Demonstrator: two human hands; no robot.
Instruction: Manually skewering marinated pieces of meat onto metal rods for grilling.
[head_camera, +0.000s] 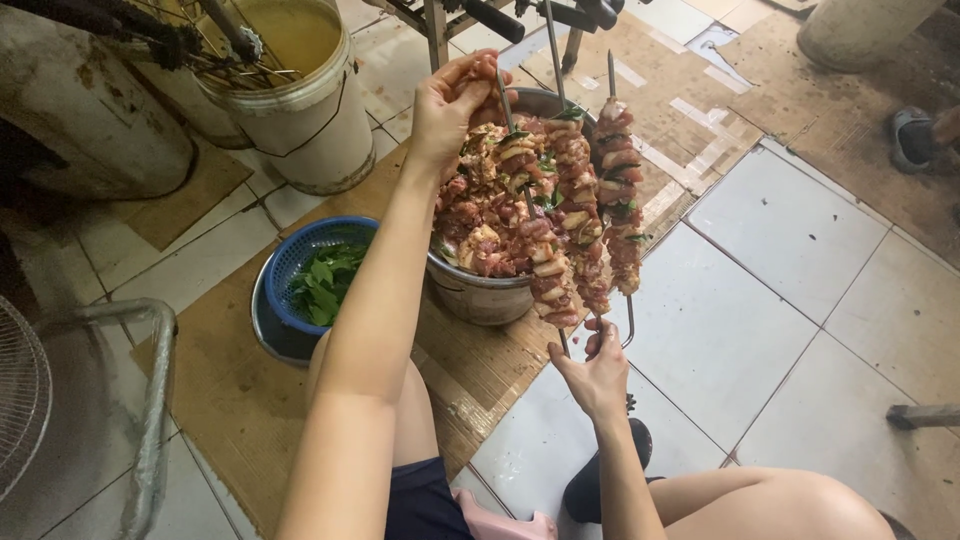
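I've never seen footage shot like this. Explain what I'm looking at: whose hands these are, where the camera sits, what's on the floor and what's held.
The camera sits on a person's head, looking down at their own bare arms and knees. The right hand grips the lower ends of metal skewers of meat. The left hand pinches a piece at the top of one skewer. Behind them, a metal pot of raw meat stands on flattened cardboard over floor tiles. Beside it are a blue basket of green leaves and a white bucket.

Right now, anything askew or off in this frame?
Mildly: the three loaded skewers tilt unevenly above the metal pot, the left hand at their tops, the right hand gripping their lower ends. No spill visible on the floor tiles.
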